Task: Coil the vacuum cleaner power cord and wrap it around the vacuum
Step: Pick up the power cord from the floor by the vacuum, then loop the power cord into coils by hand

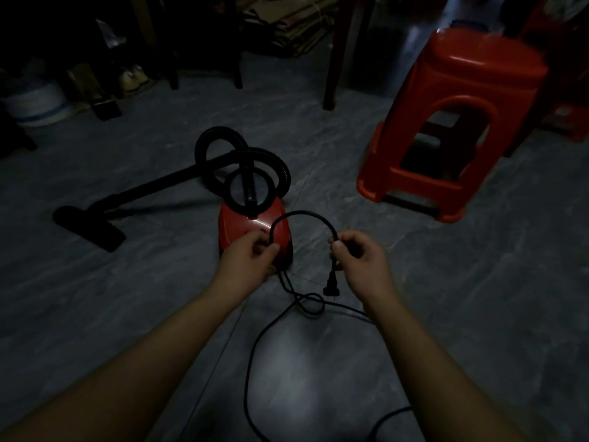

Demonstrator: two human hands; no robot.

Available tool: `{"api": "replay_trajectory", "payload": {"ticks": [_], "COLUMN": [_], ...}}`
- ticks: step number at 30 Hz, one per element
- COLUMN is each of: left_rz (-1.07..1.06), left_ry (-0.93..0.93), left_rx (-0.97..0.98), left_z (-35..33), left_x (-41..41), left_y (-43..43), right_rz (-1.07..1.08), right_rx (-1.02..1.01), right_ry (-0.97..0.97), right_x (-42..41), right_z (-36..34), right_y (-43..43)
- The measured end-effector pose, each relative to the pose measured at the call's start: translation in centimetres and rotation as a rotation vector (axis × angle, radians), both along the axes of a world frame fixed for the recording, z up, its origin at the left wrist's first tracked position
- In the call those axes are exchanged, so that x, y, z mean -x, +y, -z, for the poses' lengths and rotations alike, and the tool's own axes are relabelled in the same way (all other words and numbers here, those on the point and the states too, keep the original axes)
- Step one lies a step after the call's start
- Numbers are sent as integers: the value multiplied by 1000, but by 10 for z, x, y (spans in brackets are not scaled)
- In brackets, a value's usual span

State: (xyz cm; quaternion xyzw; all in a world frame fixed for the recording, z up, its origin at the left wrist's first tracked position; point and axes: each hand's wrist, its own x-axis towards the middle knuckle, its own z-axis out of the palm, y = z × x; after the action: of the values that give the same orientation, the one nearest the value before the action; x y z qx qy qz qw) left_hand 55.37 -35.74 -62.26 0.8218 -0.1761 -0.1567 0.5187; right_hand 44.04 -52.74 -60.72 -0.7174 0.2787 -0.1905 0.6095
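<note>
Left hand [251, 256]: fingers curled, pinching the power cord [306, 213] at one end of a raised arc, just over the near end of the vacuum [236, 231]; the light is dim, so it may or may not touch the casing.
Right hand [360, 253]: fingers curled round the other end of the arc, with the plug [331, 290] hanging just below it.
Power cord: black. Below the left hand it drops to the floor [478, 282], forms a small loop and trails toward the near edge.
Vacuum: red canister standing mid-floor on grey tiles.
Hose [220, 145]: black loops on and behind the vacuum.
Floor head [89, 228]: lies flat, well left of the vacuum.
Stool [462, 90]: red plastic, toward the far right, well apart from the vacuum.
</note>
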Motion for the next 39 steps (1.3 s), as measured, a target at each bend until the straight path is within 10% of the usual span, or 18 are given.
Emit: {"api": "replay_trajectory", "payload": {"ticks": [39], "left_rz": [-34], "left_ry": [153], "left_rx": [297], "left_z": [-40], "left_x": [10], "left_y": [-1], "right_rz": [-309], "right_rx": [118], "right_ry": [22], "right_x": [-13], "right_z": [-8], "right_y": [23]}}
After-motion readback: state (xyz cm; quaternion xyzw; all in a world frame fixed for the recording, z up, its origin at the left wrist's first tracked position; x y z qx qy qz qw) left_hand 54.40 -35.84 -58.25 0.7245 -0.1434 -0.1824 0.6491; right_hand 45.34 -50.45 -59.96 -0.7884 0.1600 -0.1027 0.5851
